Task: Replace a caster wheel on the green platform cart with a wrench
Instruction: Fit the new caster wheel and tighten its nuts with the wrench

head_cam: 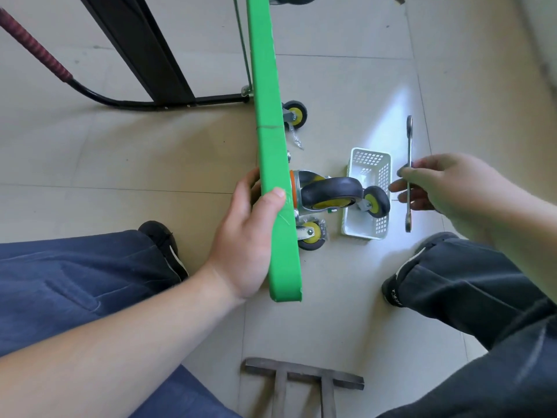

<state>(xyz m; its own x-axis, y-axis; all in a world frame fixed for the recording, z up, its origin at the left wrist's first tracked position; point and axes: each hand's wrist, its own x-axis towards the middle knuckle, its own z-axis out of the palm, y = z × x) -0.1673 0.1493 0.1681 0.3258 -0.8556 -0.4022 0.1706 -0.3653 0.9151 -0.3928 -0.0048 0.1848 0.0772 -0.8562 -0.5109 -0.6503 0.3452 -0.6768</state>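
Green cart (271, 146), white perforated basket (369, 194), black-and-yellow caster wheels (330, 196).

Both forearms are bare to the edge of the view, with no sleeves, watch or rings showing on the left hand (244, 236) or the right hand (446, 185). The left leg wears loose navy-blue fabric trousers (75, 285) with soft creases and a stitched seam, while the right leg appears in darker, near-black trousers (470, 300) gathered in folds. The low black fabric shoes (164, 239) have pale soles, and the right one (391, 292) carries small white lettering too small to read.
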